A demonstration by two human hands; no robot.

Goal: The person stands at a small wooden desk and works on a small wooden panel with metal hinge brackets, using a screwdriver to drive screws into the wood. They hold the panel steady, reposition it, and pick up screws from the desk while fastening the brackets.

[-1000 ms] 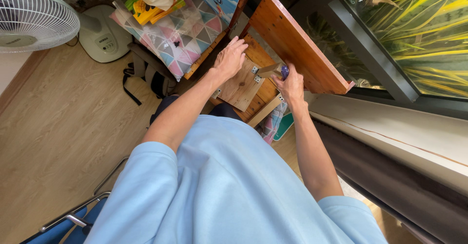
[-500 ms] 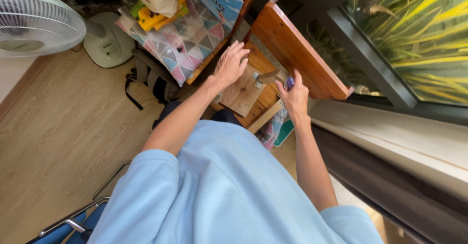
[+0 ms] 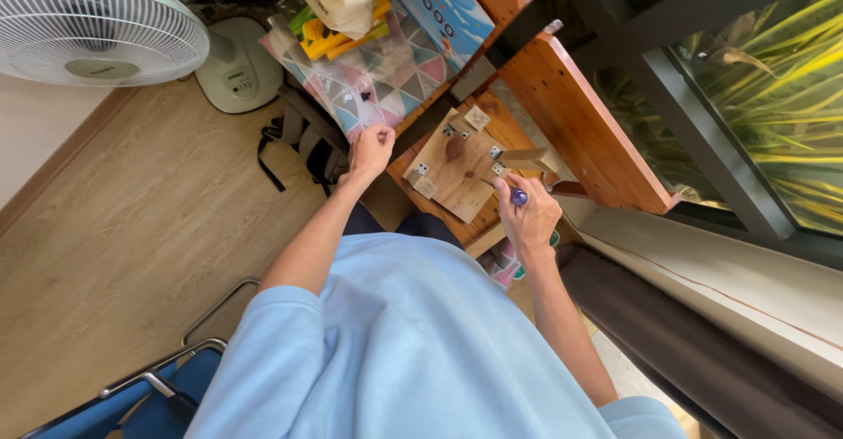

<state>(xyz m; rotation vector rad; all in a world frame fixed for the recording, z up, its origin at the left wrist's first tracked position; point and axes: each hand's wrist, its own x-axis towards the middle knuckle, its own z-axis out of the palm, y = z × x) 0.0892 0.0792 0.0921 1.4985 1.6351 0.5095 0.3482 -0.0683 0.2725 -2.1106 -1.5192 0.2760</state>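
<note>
in the head view we look down over our own light blue shirt (image 3: 413, 342) at a small wooden bench (image 3: 492, 114) set against a dark window frame. our right hand (image 3: 529, 215) is closed around a screwdriver (image 3: 507, 192) with a blue handle; its thin shaft points up and left, and the tip sits on or just above a pale wooden board (image 3: 457, 165) lying flat on the bench. the board carries several small metal brackets (image 3: 420, 170) near its corners and a dark knot near its middle. a short wooden block (image 3: 527, 155) rests at the board's right edge, just beside our right hand.

our left hand (image 3: 372, 147) is curled into a loose fist at the left edge of the bench, near the board but not touching it. the fingers are drawn together, and we cannot tell whether anything small is pinched inside them.

a long reddish plank (image 3: 584, 123) stands slanted along the right of the bench, toward the window. behind the bench a plastic bag with a pattern of coloured triangles (image 3: 369, 79) leans with boxes piled on it. a white fan (image 3: 92, 26) stands at the upper left on the wooden floor (image 3: 132, 228), with a black strap (image 3: 294, 136) lying beside its base. a blue chair with a metal frame (image 3: 149, 395) shows at the lower left.
</note>
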